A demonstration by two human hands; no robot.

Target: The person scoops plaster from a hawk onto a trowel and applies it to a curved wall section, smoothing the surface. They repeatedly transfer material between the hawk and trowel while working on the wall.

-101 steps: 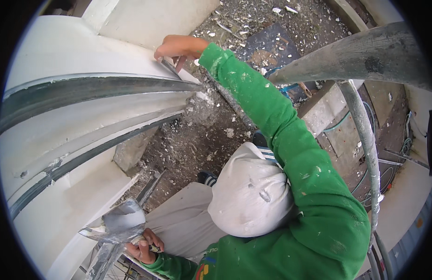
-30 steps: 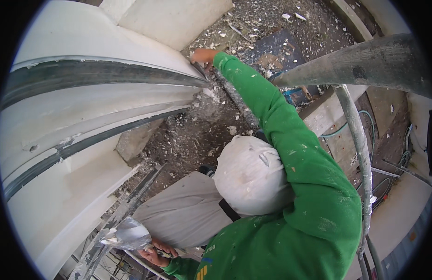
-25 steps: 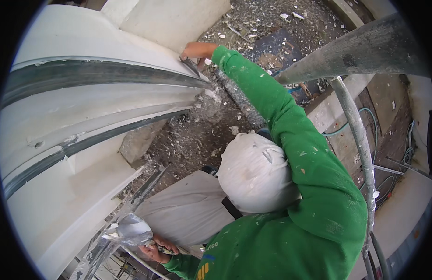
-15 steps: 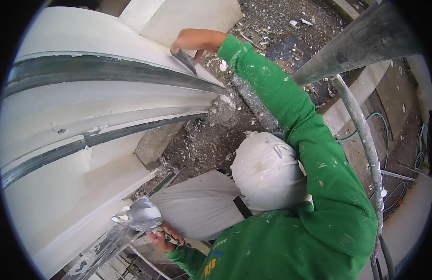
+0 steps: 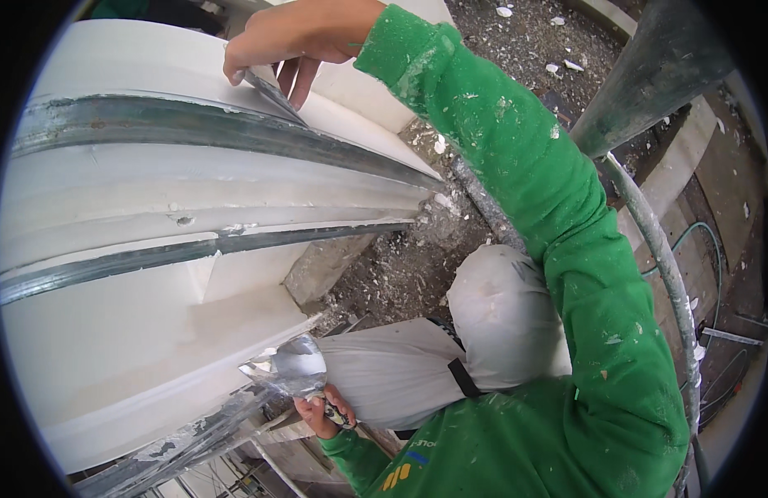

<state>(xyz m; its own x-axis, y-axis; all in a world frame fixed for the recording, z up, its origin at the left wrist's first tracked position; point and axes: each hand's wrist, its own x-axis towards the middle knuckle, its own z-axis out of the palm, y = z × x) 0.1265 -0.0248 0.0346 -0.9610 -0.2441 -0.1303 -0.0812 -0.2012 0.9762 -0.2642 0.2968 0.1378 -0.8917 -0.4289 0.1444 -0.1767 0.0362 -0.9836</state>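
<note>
My right hand (image 5: 305, 37) reaches across the top of the view, its fingers closed around a flat metal scraper (image 5: 272, 96). The scraper's edge meets the white plastered molding (image 5: 143, 60), just above a dark metal strip (image 5: 151, 124). Lower down, my left hand (image 5: 326, 412) grips the handle of a wide putty knife (image 5: 297, 365). White plaster clings to that knife's blade, which is held up near my knee. The fingertips of my right hand are partly hidden behind the scraper.
A second metal strip (image 5: 317, 239) runs along the molding below the first. Grey scaffold pipes (image 5: 658, 79) stand close at my right arm. Plaster crumbs litter the rough ground (image 5: 400, 282). A green hose (image 5: 714, 249) lies at the far right. Plaster-stained metal bars sit at lower left.
My right hand has moved left along the molding with the scraper and appears larger. The whole view has shifted, with my left hand and putty knife now farther right.
</note>
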